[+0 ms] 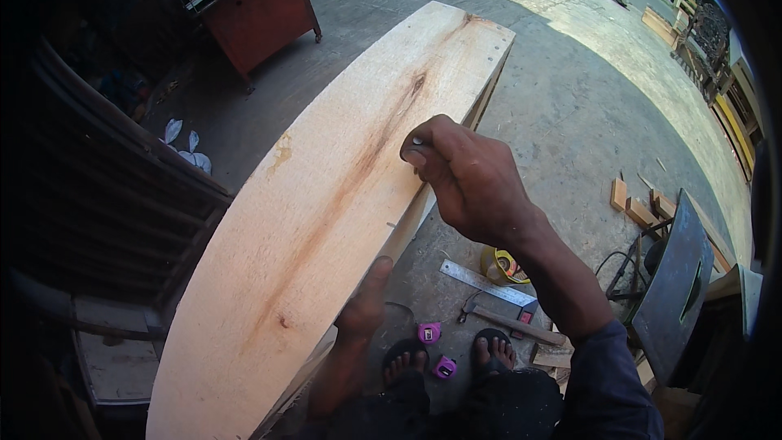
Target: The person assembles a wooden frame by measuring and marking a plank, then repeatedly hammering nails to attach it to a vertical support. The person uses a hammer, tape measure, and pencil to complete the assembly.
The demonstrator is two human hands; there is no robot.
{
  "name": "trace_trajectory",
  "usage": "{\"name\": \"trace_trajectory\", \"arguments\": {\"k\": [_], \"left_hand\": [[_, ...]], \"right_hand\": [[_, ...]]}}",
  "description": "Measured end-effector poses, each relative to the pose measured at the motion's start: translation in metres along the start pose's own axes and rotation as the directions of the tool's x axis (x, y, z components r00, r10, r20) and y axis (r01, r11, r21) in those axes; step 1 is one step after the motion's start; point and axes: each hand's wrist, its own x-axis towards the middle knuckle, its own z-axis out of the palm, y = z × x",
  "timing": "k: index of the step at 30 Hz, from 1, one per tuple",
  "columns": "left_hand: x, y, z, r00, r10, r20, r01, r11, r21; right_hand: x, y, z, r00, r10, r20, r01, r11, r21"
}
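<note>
A long pale wooden board (326, 195) with a brown streak runs from the lower left to the upper middle. My right hand (464, 179) hovers at its right edge, fingers pinched on a small metal piece, perhaps a nail, at the fingertips. My left hand (366, 301) presses against the board's right edge lower down, its thumb on the side. A thin nail sticks out of the board's edge between the two hands.
On the concrete floor by my sandalled feet (448, 354) lie a metal square ruler (485, 281), a hammer (509, 322), a yellow tape measure (505, 265) and two small purple objects (429, 332). Wood offcuts (639, 208) and a dark metal machine (676, 285) are at right; a red cabinet (261, 16) behind.
</note>
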Motion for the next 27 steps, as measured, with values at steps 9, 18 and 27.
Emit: {"name": "trace_trajectory", "arguments": {"k": [9,18,27], "left_hand": [[0.011,0.005,0.006,0.993,-0.091,-0.072,0.096,0.993,0.068],[0.005,0.003,0.010,0.994,-0.052,-0.099,0.058,0.997,0.055],[0.009,0.003,0.008,0.998,-0.022,-0.055,0.023,0.999,0.028]], "right_hand": [[0.006,-0.001,0.007,0.997,0.053,0.061,-0.059,0.993,0.101],[-0.002,0.000,-0.015,0.993,0.086,0.077,-0.095,0.988,0.119],[-0.287,0.035,0.035,0.439,0.751,0.493,-0.514,0.660,-0.548]]}}
